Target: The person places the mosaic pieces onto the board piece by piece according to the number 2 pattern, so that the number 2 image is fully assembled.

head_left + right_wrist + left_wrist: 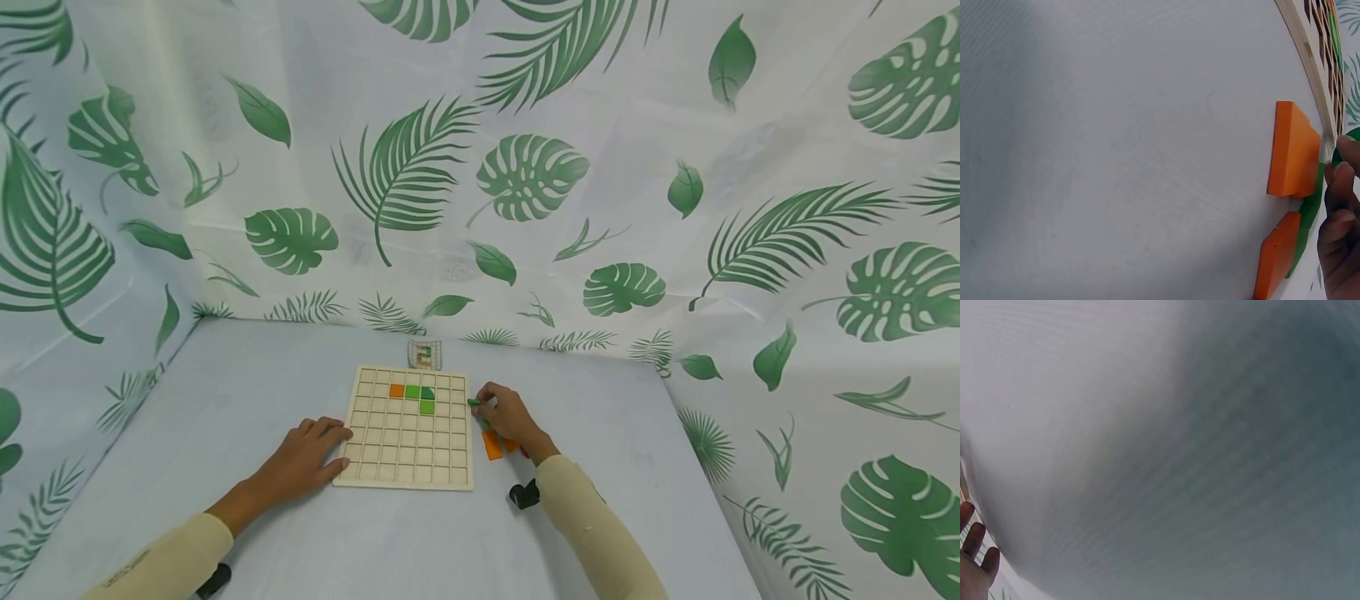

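A pale wooden grid board (397, 457) lies on the table. In its upper part sit an orange square tile (397, 391), two light green square tiles (412, 392) and a dark green tile with a rounded corner (427, 392). My left hand (303, 460) rests at the board's left edge, fingers and thumb extended onto the rim. Just off the right edge, my right hand (513, 417) pinches a small dark green tile (473, 402) between thumb and fingertips. Below that hand lie orange pieces (1295, 153) and a green piece (1311, 212), partly hidden in the head view.
Behind the board lies a small card (425, 354) with a printed grid pattern. A white, leaf-printed sheet (435, 275) hangs behind and beside the pale table (360, 550). Black wrist devices (524, 495) show under the sleeves.
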Available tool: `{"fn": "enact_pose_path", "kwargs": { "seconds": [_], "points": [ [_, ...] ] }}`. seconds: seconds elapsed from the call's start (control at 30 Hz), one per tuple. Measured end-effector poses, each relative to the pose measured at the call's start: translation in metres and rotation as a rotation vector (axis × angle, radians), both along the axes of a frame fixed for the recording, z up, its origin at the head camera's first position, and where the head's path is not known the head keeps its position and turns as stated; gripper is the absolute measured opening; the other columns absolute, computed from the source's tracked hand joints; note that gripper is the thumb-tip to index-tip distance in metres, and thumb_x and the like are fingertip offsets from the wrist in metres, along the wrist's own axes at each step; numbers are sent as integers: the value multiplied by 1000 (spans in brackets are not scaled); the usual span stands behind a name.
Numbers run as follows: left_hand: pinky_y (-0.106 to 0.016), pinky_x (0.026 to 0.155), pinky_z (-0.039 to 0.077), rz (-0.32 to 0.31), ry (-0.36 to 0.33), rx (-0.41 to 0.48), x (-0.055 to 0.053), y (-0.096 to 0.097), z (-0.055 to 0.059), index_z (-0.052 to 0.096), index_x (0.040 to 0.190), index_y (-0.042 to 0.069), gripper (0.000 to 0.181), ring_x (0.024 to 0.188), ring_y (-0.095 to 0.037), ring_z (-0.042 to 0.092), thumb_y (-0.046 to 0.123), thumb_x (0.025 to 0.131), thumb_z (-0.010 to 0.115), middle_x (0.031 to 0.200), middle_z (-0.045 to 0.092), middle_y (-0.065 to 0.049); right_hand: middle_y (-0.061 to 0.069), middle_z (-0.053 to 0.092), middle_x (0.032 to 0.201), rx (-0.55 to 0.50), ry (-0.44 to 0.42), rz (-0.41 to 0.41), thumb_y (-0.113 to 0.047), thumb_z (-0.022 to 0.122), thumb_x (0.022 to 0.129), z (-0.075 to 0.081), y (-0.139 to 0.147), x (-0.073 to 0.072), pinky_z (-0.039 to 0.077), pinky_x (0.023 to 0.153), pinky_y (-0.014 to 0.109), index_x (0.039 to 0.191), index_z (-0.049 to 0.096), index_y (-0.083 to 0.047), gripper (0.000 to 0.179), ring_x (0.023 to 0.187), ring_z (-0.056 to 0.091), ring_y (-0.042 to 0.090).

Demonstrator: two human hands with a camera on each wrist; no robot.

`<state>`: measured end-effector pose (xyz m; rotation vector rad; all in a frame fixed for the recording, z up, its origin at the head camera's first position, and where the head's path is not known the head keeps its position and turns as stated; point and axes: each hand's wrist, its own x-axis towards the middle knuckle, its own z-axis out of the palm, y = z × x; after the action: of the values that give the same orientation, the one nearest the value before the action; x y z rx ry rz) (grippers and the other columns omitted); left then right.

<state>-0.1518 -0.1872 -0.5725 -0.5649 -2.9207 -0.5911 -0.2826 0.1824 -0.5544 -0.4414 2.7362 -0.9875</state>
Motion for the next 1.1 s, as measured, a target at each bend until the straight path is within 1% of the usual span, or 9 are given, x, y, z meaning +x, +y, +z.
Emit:
{"fn": "enact_pose_path", "kwargs": {
  "seconds": [0.1,0.23,0.3,0.37,0.47,0.6,0.8,0.97,1.1],
  "points": [
    [-52,91,45,1,-3,7,1,0,1,64,128,12,41,115,-32,54,32,92,72,131,59,-11,5,67,104,-28,30,13,-16,66,98,0,1,-1,51,62,28,103,63,-13,7,69,57,14],
    [-53,92,45,2,-2,16,1,0,1,64,128,11,41,115,-33,54,31,92,72,131,59,-11,5,69,103,-44,84,29,-16,66,98,1,2,-2,54,77,34,104,63,-13,7,85,62,14],
    [-54,92,45,3,-7,17,1,0,1,64,128,11,42,116,-33,54,31,92,72,131,59,-12,4,69,101,-44,85,27,-19,67,98,1,2,-2,53,82,34,106,64,-14,10,89,61,14],
    [-54,93,45,4,-14,12,1,0,1,64,129,12,42,116,-33,54,32,93,71,132,59,-11,4,69,100,-65,62,27,-19,68,97,3,1,-1,53,80,35,110,64,-14,15,86,62,15],
    [-54,93,45,6,-22,9,1,0,0,63,129,12,42,117,-32,54,33,93,71,132,58,-11,6,68,99,-104,23,30,-18,69,96,6,0,1,54,72,32,117,62,-13,23,77,61,16],
    [-53,92,45,5,-16,2,1,-1,0,64,128,12,42,115,-32,54,33,93,72,132,59,-11,7,67,98,-134,7,38,-19,70,96,7,-2,3,52,63,28,119,61,-14,25,71,60,15],
    [-52,92,45,0,-4,-2,0,-1,-2,63,128,13,42,115,-31,54,33,93,72,132,59,-10,3,68,95,-123,20,63,-20,69,96,7,-4,3,53,69,30,120,68,-14,25,77,61,16],
    [-52,92,45,-2,-3,7,0,-1,-2,63,128,13,42,115,-31,54,33,93,72,132,58,-10,3,68,95,-144,6,91,-16,69,96,7,-7,4,54,74,32,125,67,-10,30,80,61,16],
    [-52,92,45,-2,-9,11,0,-1,-2,63,129,13,42,116,-31,54,33,93,71,132,58,-10,3,67,94,-157,-3,97,-16,69,96,7,-10,4,54,78,33,124,66,-10,29,83,62,15]
  ]
}}
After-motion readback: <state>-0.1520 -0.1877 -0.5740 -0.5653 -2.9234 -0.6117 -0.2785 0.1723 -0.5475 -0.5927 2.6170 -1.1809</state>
